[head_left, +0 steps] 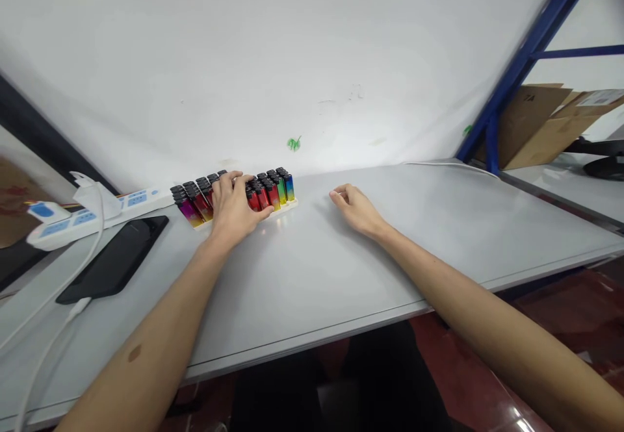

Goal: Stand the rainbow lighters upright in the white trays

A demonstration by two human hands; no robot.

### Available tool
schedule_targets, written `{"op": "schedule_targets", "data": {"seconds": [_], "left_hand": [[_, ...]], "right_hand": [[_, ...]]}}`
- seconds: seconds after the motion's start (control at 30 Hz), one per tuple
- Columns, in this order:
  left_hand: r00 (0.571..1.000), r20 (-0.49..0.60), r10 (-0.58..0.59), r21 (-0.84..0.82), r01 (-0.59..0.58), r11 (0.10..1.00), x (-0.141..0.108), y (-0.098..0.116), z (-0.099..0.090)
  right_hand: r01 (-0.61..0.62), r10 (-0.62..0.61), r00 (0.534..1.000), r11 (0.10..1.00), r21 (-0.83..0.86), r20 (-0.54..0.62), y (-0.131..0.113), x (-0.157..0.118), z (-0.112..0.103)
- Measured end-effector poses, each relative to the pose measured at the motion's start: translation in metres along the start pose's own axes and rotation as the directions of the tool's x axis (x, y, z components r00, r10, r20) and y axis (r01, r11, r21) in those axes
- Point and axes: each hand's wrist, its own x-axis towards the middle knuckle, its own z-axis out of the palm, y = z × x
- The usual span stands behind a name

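Note:
Rows of lighters (273, 193) with black tops and shiny purple, red, yellow, green and blue bodies stand packed in a pale tray (287, 207) near the wall. My left hand (233, 210) lies across the middle of the rows. Its fingers reach over the tops and its thumb presses at the front side, gripping the tray of lighters; the fingertips are partly hidden. To the right, apart from the tray, my right hand (358, 210) is held over the grey table (312, 269). Its fingers are curled in with the thumb against them, and nothing shows in them.
A black phone (117, 260) with a white cable (78, 308) lies at the left. Behind it, a white power strip (88, 216) holds plugs. A white wall (312, 68) backs the table. Blue metal posts (526, 62) and cardboard boxes (546, 123) are at the right.

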Motion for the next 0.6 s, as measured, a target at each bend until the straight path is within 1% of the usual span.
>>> {"op": "schedule_targets", "data": {"seconds": [0.1,0.17,0.27,0.3,0.37,0.4,0.43,0.47,0.5,0.53,0.6], "left_hand": [[1.0,-0.002,-0.012,0.052,0.012,0.999,0.0,0.001,-0.005],[1.0,-0.013,0.024,0.061,-0.023,0.998,-0.001,0.005,-0.009],[0.982,-0.06,0.177,0.043,-0.174,0.984,-0.006,0.021,-0.012],[0.966,-0.06,0.252,0.034,-0.25,0.968,-0.009,0.029,-0.011],[0.917,-0.064,0.393,-0.019,-0.395,0.918,-0.016,0.046,-0.002],[0.89,-0.014,0.455,-0.06,-0.455,0.888,-0.019,0.053,0.004],[0.86,0.061,0.507,-0.115,-0.498,0.859,-0.023,0.06,0.01],[0.827,0.154,0.54,-0.17,-0.516,0.839,-0.026,0.065,0.017],[0.797,0.249,0.55,-0.222,-0.505,0.834,-0.028,0.068,0.023],[0.777,0.327,0.538,-0.263,-0.472,0.841,-0.029,0.07,0.028],[0.779,0.392,0.489,-0.285,-0.402,0.87,-0.03,0.071,0.034]], "right_hand": [[0.015,-0.015,1.0,0.997,-0.071,0.004,0.004,0.001,-0.001],[0.008,-0.009,1.0,0.984,-0.18,-0.008,0.009,0.005,-0.003],[-0.064,0.054,0.998,0.925,-0.375,-0.036,0.02,0.013,-0.005],[-0.079,0.069,0.997,0.9,-0.429,-0.039,0.023,0.016,-0.006],[-0.077,0.07,0.997,0.856,-0.512,-0.033,0.029,0.021,-0.004],[-0.066,0.06,0.998,0.838,-0.542,-0.028,0.031,0.023,-0.004],[-0.056,0.052,0.998,0.825,-0.563,-0.022,0.033,0.024,-0.002],[-0.051,0.051,0.999,0.816,-0.576,-0.016,0.034,0.025,-0.002],[-0.051,0.057,0.998,0.809,-0.585,-0.008,0.034,0.026,-0.001],[-0.051,0.066,0.998,0.805,-0.591,0.003,0.034,0.026,0.0],[-0.051,0.087,0.996,0.798,-0.6,0.031,0.033,0.027,-0.001]]}}
